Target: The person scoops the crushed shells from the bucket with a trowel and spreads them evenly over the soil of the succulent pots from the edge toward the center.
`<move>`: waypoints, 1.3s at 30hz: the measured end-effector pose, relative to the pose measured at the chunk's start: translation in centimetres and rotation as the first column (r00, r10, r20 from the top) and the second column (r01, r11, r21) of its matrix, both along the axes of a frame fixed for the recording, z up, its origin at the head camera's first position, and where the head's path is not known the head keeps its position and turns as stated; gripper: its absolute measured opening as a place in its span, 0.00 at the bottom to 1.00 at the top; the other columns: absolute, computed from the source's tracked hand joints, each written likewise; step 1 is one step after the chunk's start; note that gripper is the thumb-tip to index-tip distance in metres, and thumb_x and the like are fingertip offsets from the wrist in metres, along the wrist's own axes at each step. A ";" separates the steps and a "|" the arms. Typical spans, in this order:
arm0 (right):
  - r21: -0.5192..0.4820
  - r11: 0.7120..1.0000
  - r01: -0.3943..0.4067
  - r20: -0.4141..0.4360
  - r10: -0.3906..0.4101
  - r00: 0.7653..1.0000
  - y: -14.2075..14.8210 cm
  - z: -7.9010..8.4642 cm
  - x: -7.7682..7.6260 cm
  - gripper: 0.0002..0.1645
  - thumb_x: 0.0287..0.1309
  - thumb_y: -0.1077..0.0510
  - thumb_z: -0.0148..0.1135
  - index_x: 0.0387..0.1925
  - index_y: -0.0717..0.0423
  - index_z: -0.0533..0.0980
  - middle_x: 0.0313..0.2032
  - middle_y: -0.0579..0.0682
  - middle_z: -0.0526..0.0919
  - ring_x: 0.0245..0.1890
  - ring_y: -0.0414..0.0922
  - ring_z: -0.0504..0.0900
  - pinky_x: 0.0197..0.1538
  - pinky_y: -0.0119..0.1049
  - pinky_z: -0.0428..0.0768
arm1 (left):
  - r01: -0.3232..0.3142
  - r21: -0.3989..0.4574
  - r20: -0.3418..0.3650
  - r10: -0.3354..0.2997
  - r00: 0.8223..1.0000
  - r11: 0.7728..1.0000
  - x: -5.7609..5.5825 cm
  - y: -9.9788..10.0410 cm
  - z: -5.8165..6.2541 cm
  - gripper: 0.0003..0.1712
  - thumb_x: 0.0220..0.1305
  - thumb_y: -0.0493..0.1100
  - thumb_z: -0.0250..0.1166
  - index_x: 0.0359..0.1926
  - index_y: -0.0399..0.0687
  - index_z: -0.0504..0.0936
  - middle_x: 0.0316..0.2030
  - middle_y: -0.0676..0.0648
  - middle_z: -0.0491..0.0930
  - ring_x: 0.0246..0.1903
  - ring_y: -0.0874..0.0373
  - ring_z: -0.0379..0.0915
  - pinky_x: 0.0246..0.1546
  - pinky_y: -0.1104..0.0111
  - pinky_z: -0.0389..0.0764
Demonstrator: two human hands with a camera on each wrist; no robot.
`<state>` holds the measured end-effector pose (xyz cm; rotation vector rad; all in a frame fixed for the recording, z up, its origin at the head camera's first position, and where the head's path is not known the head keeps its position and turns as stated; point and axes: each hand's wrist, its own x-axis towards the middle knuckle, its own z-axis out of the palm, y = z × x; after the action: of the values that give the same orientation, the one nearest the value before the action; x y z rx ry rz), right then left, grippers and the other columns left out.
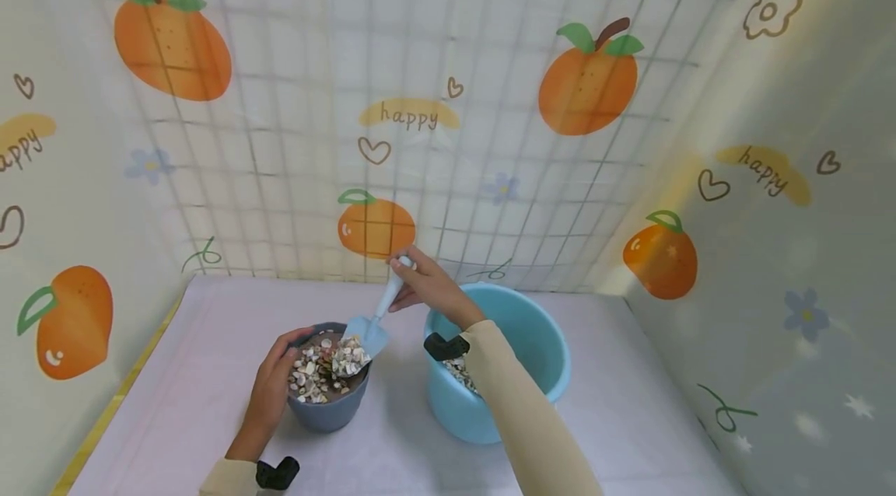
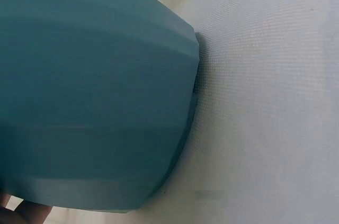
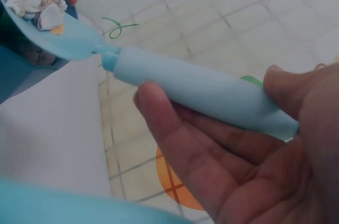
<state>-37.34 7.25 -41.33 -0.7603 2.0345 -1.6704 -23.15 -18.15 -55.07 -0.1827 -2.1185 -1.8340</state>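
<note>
In the head view, my right hand (image 1: 435,291) grips the handle of a light blue trowel (image 1: 390,296), which slants down to the left. Small broken shells (image 1: 350,357) are heaped on its blade, over the right side of a grey-blue flowerpot (image 1: 327,413). Inside the pot, more shells (image 1: 308,379) lie on a brown surface. My left hand (image 1: 268,387) holds the pot at its left side and rim. The pot's faceted wall (image 2: 100,91) fills much of the left wrist view. From the right wrist, thumb and fingers show around the trowel handle (image 3: 201,91).
A larger light blue bucket (image 1: 458,417) with shells (image 1: 460,373) inside stands to the right, under my right forearm. The table has a white cover (image 1: 203,372). A printed curtain (image 1: 490,138) with orange fruit pictures hangs behind and at both sides.
</note>
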 end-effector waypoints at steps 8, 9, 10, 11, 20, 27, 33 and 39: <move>-0.011 1.000 -0.021 -0.027 0.021 0.999 0.1 0.2 0.0 0.18 0.75 0.49 0.49 0.58 0.54 0.66 0.35 0.68 0.81 0.36 0.63 0.85 0.41 0.54 0.81 | 0.012 0.036 -0.035 -0.011 0.999 0.999 0.5 0.5 1.1 0.23 0.77 0.33 0.35 0.64 0.35 0.69 0.65 0.38 0.67 0.68 0.48 0.55 0.61 0.77 0.55; -0.009 1.000 -0.022 -0.030 0.022 0.999 0.1 0.2 0.0 0.19 0.74 0.48 0.49 0.58 0.54 0.66 0.35 0.68 0.81 0.36 0.63 0.85 0.41 0.53 0.82 | 0.005 0.039 -0.039 -0.003 0.999 0.999 0.2 0.5 0.7 0.23 0.77 0.34 0.35 0.64 0.37 0.69 0.64 0.39 0.68 0.68 0.48 0.56 0.61 0.77 0.55; -0.009 1.000 -0.021 -0.033 0.021 0.999 0.1 0.2 -0.1 0.19 0.74 0.48 0.50 0.58 0.54 0.66 0.35 0.68 0.81 0.35 0.62 0.85 0.40 0.52 0.82 | -0.002 0.042 -0.042 0.004 0.999 0.999 0.0 0.4 0.3 0.23 0.77 0.35 0.35 0.64 0.38 0.70 0.64 0.40 0.68 0.68 0.49 0.56 0.61 0.77 0.55; -0.010 1.000 -0.021 -0.035 0.021 0.999 0.1 0.2 -0.1 0.19 0.74 0.47 0.50 0.58 0.54 0.66 0.35 0.68 0.81 0.35 0.62 0.85 0.40 0.51 0.82 | -0.012 0.051 -0.037 0.014 0.999 0.999 -0.3 0.4 -0.1 0.23 0.77 0.36 0.36 0.64 0.40 0.70 0.64 0.42 0.69 0.68 0.51 0.56 0.61 0.77 0.54; -0.011 1.000 -0.020 -0.076 0.019 0.997 0.0 0.5 -0.2 0.18 0.73 0.48 0.51 0.57 0.53 0.67 0.33 0.66 0.82 0.34 0.60 0.85 0.39 0.51 0.82 | -0.039 0.110 -0.079 0.048 0.996 0.993 -0.9 0.6 -1.4 0.23 0.78 0.36 0.37 0.63 0.41 0.72 0.63 0.43 0.70 0.67 0.51 0.58 0.61 0.76 0.55; -0.001 0.999 -0.032 -0.095 0.032 0.995 -0.1 0.7 -0.2 0.18 0.75 0.52 0.49 0.59 0.55 0.66 0.35 0.70 0.81 0.36 0.64 0.84 0.41 0.54 0.82 | -0.094 0.085 -0.099 0.102 0.990 0.992 -1.1 0.9 -1.5 0.22 0.78 0.40 0.37 0.61 0.44 0.74 0.61 0.46 0.72 0.66 0.54 0.59 0.62 0.74 0.55; -0.021 0.999 -0.050 -0.097 0.047 0.994 -0.4 0.5 -0.2 0.18 0.74 0.52 0.50 0.60 0.55 0.65 0.37 0.71 0.81 0.37 0.66 0.83 0.43 0.58 0.80 | -0.151 0.090 -0.108 0.160 0.981 0.984 -0.6 1.2 -1.6 0.22 0.78 0.40 0.37 0.60 0.42 0.74 0.60 0.46 0.73 0.65 0.54 0.60 0.62 0.74 0.55; -0.024 0.998 -0.051 -0.119 0.048 0.992 -0.6 0.3 -0.1 0.19 0.72 0.49 0.53 0.58 0.52 0.67 0.36 0.65 0.83 0.35 0.60 0.85 0.42 0.53 0.82 | -0.192 0.106 -0.104 0.202 0.974 0.976 -0.3 1.4 -1.8 0.22 0.78 0.39 0.37 0.60 0.42 0.74 0.59 0.47 0.74 0.65 0.55 0.61 0.62 0.72 0.56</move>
<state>-37.40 6.65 -41.06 -0.9322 2.0579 -1.6642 -23.41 -16.74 -56.88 -0.0508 -1.8940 -1.7596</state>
